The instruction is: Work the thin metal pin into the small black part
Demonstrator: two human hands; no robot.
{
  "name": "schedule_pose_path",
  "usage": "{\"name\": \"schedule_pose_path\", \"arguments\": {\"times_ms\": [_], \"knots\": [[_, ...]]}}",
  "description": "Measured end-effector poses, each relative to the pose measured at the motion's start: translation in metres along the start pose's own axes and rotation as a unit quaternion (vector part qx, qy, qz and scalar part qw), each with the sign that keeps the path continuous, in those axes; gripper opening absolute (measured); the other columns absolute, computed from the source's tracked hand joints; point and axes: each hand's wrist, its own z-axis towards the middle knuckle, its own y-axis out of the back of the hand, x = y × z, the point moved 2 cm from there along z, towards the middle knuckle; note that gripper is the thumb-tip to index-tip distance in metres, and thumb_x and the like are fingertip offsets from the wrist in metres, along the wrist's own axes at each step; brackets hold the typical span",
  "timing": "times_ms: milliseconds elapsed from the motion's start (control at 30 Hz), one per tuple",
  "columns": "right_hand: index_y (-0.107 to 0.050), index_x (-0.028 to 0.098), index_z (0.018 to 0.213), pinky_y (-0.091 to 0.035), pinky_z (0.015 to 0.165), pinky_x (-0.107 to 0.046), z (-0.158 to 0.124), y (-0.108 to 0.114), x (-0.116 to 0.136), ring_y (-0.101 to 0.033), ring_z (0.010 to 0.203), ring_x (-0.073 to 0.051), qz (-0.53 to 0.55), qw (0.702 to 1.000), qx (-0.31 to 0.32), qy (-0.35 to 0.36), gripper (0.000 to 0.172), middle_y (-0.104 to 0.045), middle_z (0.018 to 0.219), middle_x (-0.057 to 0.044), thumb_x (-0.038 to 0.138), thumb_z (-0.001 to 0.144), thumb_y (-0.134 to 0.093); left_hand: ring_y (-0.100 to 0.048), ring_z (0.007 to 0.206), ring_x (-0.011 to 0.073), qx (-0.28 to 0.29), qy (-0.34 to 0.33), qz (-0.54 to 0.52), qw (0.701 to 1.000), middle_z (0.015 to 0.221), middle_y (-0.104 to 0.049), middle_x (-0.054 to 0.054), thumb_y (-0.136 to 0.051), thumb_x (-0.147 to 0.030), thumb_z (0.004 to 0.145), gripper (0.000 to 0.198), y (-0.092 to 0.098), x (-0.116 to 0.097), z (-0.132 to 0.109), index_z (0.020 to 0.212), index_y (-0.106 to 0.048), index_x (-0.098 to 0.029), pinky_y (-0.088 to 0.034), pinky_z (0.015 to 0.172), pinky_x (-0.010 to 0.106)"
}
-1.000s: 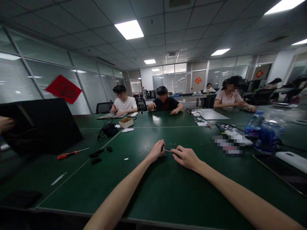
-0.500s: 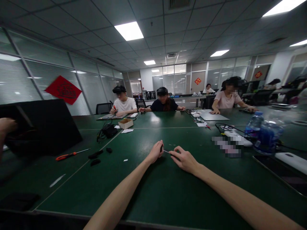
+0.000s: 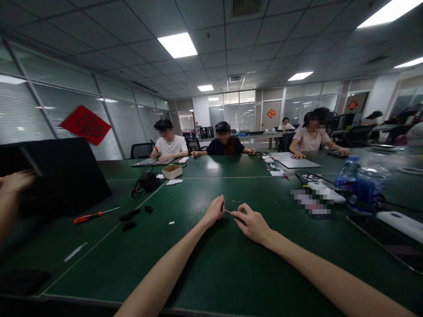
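Observation:
Over the green table (image 3: 198,273), my left hand (image 3: 214,212) is closed round a small dark object, mostly hidden by the fingers. My right hand (image 3: 253,223) lies a little to its right, thumb and fingers pinched on one end of a thin tool. The tool's slim pale shaft (image 3: 227,211) bridges the gap and reaches the dark object in the left hand. What kind of tool it is, I cannot make out. Left of my hands lie a small white scrap (image 3: 171,223) and several small black pieces (image 3: 129,215).
An orange-and-black screwdriver (image 3: 88,217) lies left, near a black panel (image 3: 66,176) where another person's hand (image 3: 16,181) works. Farther off stands a cardboard box (image 3: 172,171). Plastic bottles (image 3: 368,187) and a dark phone-like device (image 3: 383,240) are at right. Co-workers sit across the table.
My hands keep nearly the same pose, the tool still between them. The view has shifted slightly. At the left edge, the other person's hand has moved right along the black panel.

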Motion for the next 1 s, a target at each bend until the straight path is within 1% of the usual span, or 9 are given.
{"name": "schedule_pose_path", "arguments": {"times_ms": [200, 367, 467, 600, 767, 900, 1000], "knots": [[-0.051, 0.026, 0.120, -0.047, 0.063, -0.024, -0.0010, -0.0015, 0.0044, -0.055, 0.070, -0.010, 0.015, 1.000, 0.001, -0.027, 0.030, -0.046, 0.110, -0.007, 0.029, 0.092, -0.043, -0.025, 0.033, 0.0063, -0.009, 0.015, 0.014, 1.000, 0.046, -0.035, -0.007, -0.038, -0.063, 0.082, 0.044, -0.0019, -0.0043, -0.0019, 0.080, -0.043, -0.019, -0.014, 0.035, 0.018], [-0.050, 0.027, 0.122, -0.048, 0.063, -0.024, -0.0009, -0.0011, 0.0051, -0.056, 0.072, -0.011, 0.021, 0.999, 0.012, -0.043, 0.030, -0.047, 0.111, -0.007, 0.031, 0.093, -0.041, -0.025, 0.033, 0.0067, -0.011, 0.014, 0.027, 0.999, 0.043, -0.034, -0.007, -0.037, -0.064, 0.081, 0.046, -0.0015, -0.0028, -0.0018, 0.079, -0.044, -0.019, -0.014, 0.035, 0.018], [-0.049, 0.026, 0.123, -0.048, 0.065, -0.025, -0.0004, -0.0009, 0.0054, -0.057, 0.074, -0.012, 0.021, 0.998, 0.020, -0.049, 0.031, -0.050, 0.109, -0.007, 0.032, 0.094, -0.038, -0.025, 0.033, 0.0065, -0.018, 0.017, 0.032, 0.999, 0.043, -0.034, -0.007, -0.035, -0.065, 0.081, 0.048, -0.0012, -0.0020, -0.0014, 0.077, -0.045, -0.018, -0.014, 0.035, 0.018], [-0.048, 0.025, 0.124, -0.046, 0.069, -0.025, 0.0002, -0.0016, 0.0061, -0.058, 0.079, -0.014, 0.017, 0.998, 0.034, -0.045, 0.032, -0.056, 0.103, -0.007, 0.033, 0.095, -0.035, -0.026, 0.034, 0.0067, -0.011, 0.024, 0.029, 0.999, 0.044, -0.034, -0.006, -0.036, -0.067, 0.080, 0.050, -0.0012, -0.0022, -0.0005, 0.073, -0.044, -0.018, -0.015, 0.035, 0.018], [-0.047, 0.028, 0.124, -0.044, 0.067, -0.025, 0.0002, -0.0032, 0.0070, -0.060, 0.078, -0.017, -0.026, 0.996, 0.060, -0.061, 0.032, -0.061, 0.093, -0.006, 0.035, 0.095, -0.033, -0.024, 0.032, 0.0069, -0.014, 0.039, 0.038, 0.998, 0.041, -0.031, -0.006, -0.036, -0.065, 0.081, 0.049, -0.0012, -0.0025, 0.0003, 0.068, -0.044, -0.018, -0.014, 0.035, 0.019], [-0.046, 0.029, 0.122, -0.043, 0.065, -0.025, 0.0010, -0.0050, 0.0088, -0.061, 0.077, -0.018, -0.054, 0.993, 0.076, -0.077, 0.031, -0.061, 0.093, -0.006, 0.037, 0.095, -0.032, -0.025, 0.032, 0.0072, -0.008, 0.027, 0.051, 0.998, 0.041, -0.032, -0.005, -0.034, -0.065, 0.082, 0.050, -0.0017, -0.0027, 0.0017, 0.066, -0.043, -0.018, -0.016, 0.036, 0.019], [-0.046, 0.028, 0.121, -0.043, 0.065, -0.025, 0.0021, -0.0068, 0.0089, -0.061, 0.078, -0.018, -0.058, 0.990, 0.083, -0.094, 0.031, -0.061, 0.094, -0.007, 0.037, 0.096, -0.031, -0.028, 0.033, 0.0083, -0.023, 0.018, 0.074, 0.997, 0.041, -0.034, -0.004, -0.034, -0.063, 0.083, 0.048, -0.0018, -0.0020, 0.0033, 0.066, -0.042, -0.019, -0.018, 0.036, 0.020]]}}
